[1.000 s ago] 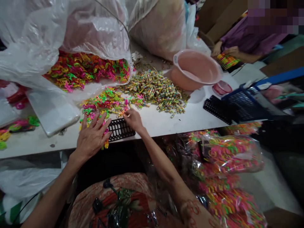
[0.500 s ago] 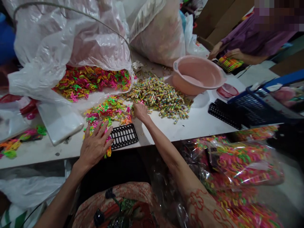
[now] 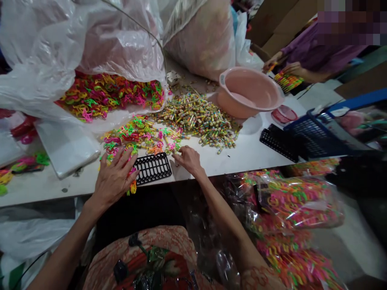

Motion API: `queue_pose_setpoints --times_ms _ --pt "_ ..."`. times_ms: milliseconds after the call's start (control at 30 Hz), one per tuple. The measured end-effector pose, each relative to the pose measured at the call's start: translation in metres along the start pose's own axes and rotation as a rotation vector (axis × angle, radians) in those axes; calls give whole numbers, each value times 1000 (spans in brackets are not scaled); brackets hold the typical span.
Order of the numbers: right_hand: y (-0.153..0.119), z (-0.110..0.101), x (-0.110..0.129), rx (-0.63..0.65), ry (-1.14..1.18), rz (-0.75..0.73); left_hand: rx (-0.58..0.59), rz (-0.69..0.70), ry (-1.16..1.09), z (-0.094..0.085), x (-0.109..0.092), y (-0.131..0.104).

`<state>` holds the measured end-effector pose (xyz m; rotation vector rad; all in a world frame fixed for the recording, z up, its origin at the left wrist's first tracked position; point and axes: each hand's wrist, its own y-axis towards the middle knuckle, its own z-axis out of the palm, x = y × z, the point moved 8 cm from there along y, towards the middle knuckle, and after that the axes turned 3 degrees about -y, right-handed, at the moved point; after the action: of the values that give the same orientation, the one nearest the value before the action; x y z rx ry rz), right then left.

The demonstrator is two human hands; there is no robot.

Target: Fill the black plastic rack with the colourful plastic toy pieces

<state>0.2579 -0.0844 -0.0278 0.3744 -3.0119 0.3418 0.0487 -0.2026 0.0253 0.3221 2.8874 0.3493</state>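
My left hand [image 3: 112, 179] lies with spread fingers over the left end of a black plastic rack [image 3: 153, 168]. Yellow and pink pieces show under its fingertips and at the rack's lower left corner. Just right of the rack, my right hand [image 3: 190, 160] is low over the table with its fingers curled in; what they hold, if anything, is hidden. Behind both hands spreads a heap of bright plastic pieces [image 3: 137, 133] in green, pink, yellow and orange. It runs into a larger pile of small clear tubes with coloured contents [image 3: 202, 121].
A large plastic bag [image 3: 117, 52] spills more bright pieces at the back left. Clear flat bags [image 3: 66, 147] lie in front of it. A pink basin [image 3: 250, 94], black racks [image 3: 278, 143] and a blue basket [image 3: 317, 131] stand right. A co-worker's hands [image 3: 293, 69] handle coloured pieces beyond.
My right hand has drawn back from the piles toward the table's front edge, beside the rack. My left hand stays over the rack's left end. The whole view has shifted slightly.
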Motion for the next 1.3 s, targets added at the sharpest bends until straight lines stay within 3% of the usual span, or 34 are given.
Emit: queue_pose_setpoints --times_ms 167,267,400,500,667,967,1300 --pt "12 7 -5 24 135 116 27 -15 21 -1 4 -2" --pt "10 14 -1 -31 477 90 52 -27 10 1 5 -3" --pt "5 35 39 -12 1067 -29 80 -39 6 3 5 -2" --pt "7 45 83 34 1275 -113 91 -38 6 2 5 -1" --pt "15 37 127 37 1141 -294 119 -42 13 4 6 -1" --pt "11 30 141 56 357 -370 142 -41 -19 6 4 3" --pt "6 30 139 16 444 -351 78 -34 -2 7 9 1"
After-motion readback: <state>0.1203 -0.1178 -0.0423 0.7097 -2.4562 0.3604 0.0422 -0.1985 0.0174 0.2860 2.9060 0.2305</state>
